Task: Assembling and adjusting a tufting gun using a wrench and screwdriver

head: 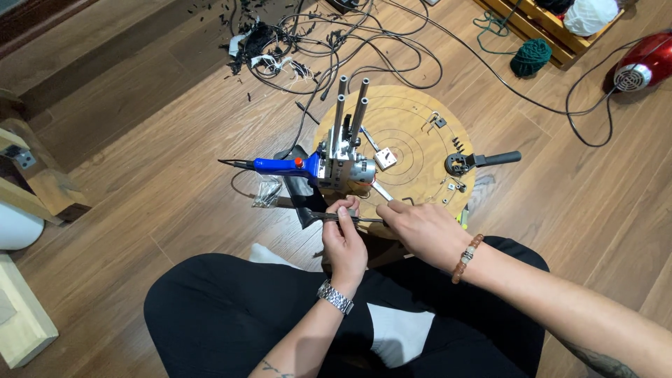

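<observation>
A machine tool with a blue handle [280, 166], a silver motor body [346, 170] and several upright metal rods [352, 112] stands on a round wooden board [413, 133] on the floor. My left hand [344, 238], with a metal watch at the wrist, pinches a thin dark metal part [318, 216] just below the tool. My right hand [420, 227], with a bead bracelet, grips the other end of a slim metal rod [369, 220] that meets the left hand. I sit cross-legged in black trousers behind both hands.
On the board lie a black-handled part [483, 161], a small white block [385, 159] and loose screws. Tangled black cables and black scraps [280, 49] lie beyond. A green yarn ball [530, 56], a red appliance [644, 66] and wooden pieces [28, 182] surround the area.
</observation>
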